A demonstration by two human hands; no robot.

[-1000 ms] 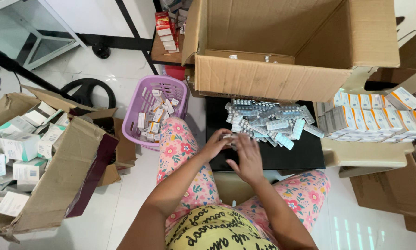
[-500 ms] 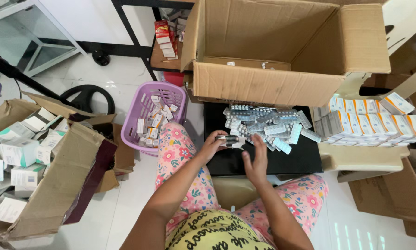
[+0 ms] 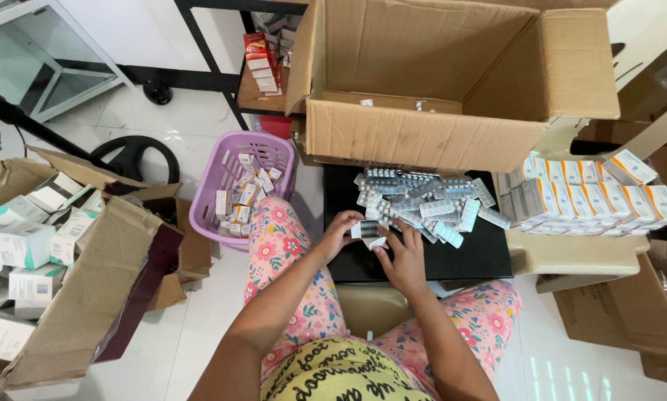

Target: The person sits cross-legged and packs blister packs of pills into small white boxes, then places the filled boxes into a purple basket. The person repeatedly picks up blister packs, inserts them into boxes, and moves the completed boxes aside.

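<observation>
Silver foil blister strips (image 3: 367,229) sit pinched in the left hand (image 3: 342,232) while the right hand (image 3: 404,256) squares them, fingers closed, beside the loose blister-strip pile (image 3: 422,200) on the black board (image 3: 467,260); boxing seems next.

Blister strips on the black desk, one small stack in our hands.

We hold a small stack of blister strips (image 3: 367,229), silvery with dark print, level and pinched at its left end by our left hand (image 3: 341,232); our right hand (image 3: 403,256) touches its right end. Just beyond it lies a loose pile of blister strips (image 3: 422,204), silver and pale blue, overlapping at mixed angles on the black desk (image 3: 467,260).
</observation>
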